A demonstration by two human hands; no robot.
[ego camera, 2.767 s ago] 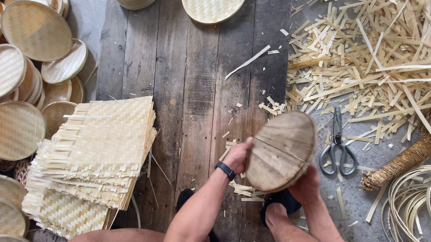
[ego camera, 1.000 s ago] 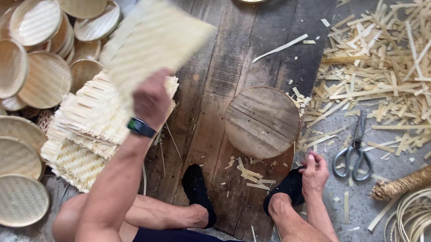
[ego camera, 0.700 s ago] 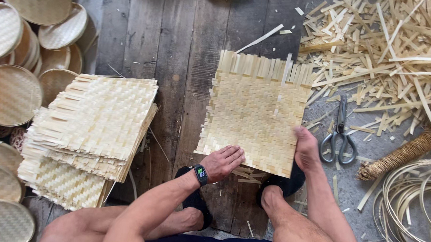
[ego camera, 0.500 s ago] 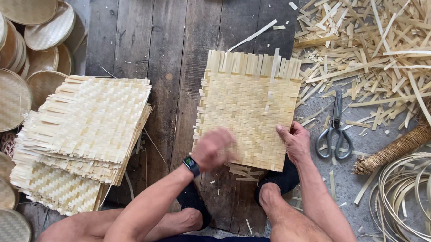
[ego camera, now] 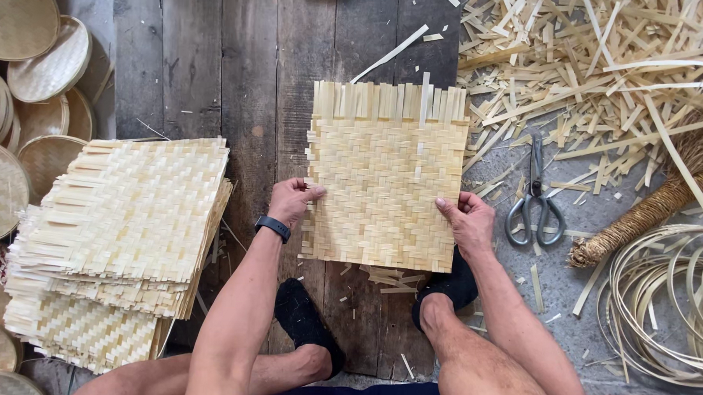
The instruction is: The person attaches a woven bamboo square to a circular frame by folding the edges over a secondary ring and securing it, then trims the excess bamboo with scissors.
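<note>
A square woven bamboo mat (ego camera: 383, 175) lies flat on the dark wooden boards (ego camera: 247, 77) in front of me. My left hand (ego camera: 293, 201) grips its left edge with fingers curled over the weave; a black watch is on that wrist. My right hand (ego camera: 466, 219) holds the right edge low down, thumb on top. The round wooden form seen earlier is hidden under the mat.
A stack of woven mats (ego camera: 120, 236) sits to the left. Round woven trays (ego camera: 28, 77) pile at far left. Scissors (ego camera: 534, 200) lie right of the mat, with bamboo strip offcuts (ego camera: 605, 74), a broom (ego camera: 663, 200) and coiled bamboo hoops (ego camera: 667, 302). My feet rest below the mat.
A mat was lifted from the stack and laid over the round wooden form. Both hands have since moved out to the mat's left and right edges.
</note>
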